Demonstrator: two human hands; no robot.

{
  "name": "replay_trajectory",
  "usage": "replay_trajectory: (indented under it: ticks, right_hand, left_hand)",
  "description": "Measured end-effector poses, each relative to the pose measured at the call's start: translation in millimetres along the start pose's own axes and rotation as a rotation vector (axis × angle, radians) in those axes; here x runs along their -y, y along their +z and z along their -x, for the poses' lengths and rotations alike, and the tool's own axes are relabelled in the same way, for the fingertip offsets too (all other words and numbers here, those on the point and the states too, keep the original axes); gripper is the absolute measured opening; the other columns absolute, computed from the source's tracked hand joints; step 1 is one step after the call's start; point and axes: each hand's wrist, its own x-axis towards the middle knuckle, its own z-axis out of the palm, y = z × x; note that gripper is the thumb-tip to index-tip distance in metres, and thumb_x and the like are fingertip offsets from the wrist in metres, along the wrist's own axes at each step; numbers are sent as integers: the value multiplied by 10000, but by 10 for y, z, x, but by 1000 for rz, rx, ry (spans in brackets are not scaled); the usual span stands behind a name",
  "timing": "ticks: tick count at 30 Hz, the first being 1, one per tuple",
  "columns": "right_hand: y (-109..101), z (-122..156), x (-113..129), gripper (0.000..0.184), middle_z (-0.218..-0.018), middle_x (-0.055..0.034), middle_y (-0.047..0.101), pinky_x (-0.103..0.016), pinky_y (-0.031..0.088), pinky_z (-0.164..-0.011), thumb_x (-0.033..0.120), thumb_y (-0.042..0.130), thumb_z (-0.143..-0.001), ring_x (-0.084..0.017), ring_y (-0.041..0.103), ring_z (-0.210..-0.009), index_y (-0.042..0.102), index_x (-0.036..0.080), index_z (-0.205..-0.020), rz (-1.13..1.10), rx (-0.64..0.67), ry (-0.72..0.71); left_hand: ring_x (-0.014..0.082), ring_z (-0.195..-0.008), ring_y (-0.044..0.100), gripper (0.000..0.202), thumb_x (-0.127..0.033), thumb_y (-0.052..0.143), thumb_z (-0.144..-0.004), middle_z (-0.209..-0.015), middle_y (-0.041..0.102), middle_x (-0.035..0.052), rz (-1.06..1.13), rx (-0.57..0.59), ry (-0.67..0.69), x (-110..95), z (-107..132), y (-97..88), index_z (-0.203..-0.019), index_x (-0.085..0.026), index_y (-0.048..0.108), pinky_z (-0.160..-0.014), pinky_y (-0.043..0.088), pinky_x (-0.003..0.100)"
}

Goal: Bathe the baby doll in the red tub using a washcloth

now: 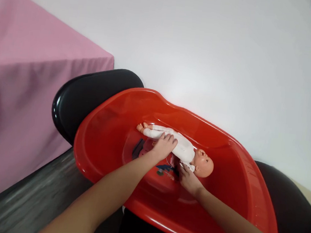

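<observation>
A baby doll (184,148) in a white garment lies on its back inside a red baby bathtub (105,144). Its bald head points right and its bare feet left. My left hand (165,146) rests on the doll's middle, fingers apart and draped over the white cloth. Down by the doll's near shoulder, my right hand (189,177) has its fingers closed around the near arm and its white sleeve; some fingertips are hidden. Printed pictures show on the tub floor, partly covered by my hands.
Black rounded seats stand under the tub, a left one (76,100) and a right one (287,204). A pink cloth (35,92) covers a block-shaped piece at the left. Behind the tub rises a white wall (193,42). Grey flooring (44,190) shows at lower left.
</observation>
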Motion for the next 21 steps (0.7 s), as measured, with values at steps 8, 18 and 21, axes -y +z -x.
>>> replay_trajectory:
  ticks: [8, 18, 21]
  right_hand:
    - [-241, 340, -210, 741, -1531, -115, 707, -638, 345, -1381, -14, 444, -866, -302, 451, -1628, 685, 190, -1536, -389, 33, 88]
    - [-567, 107, 112, 538, -1440, -177, 747, -557, 331, -1385, 61, 434, -1037, -375, 608, -1480, 786, 204, -1418, -202, 100, 113]
    - [-679, -547, 188, 518, -1528, -223, 682, -576, 289, -1391, 42, 386, -1053, -393, 528, -1554, 747, 56, -1425, -232, 33, -44]
  left_hand:
    - [356, -1281, 639, 362, -159, 522, -1084, -1405, 691, 218, -21, -57, -7, -8, -2, 105, -1399, -101, 690, -1201, 425, 564]
    - [363, -1308, 630, 371, -145, 489, -1102, -1412, 685, 213, 6, -16, -25, -29, 11, -8, -1409, -105, 692, -1191, 440, 582]
    - [375, -1345, 611, 391, -139, 475, -1110, -1418, 686, 212, 22, -1, -46, -32, 1, -28, -1437, -97, 685, -1206, 434, 607]
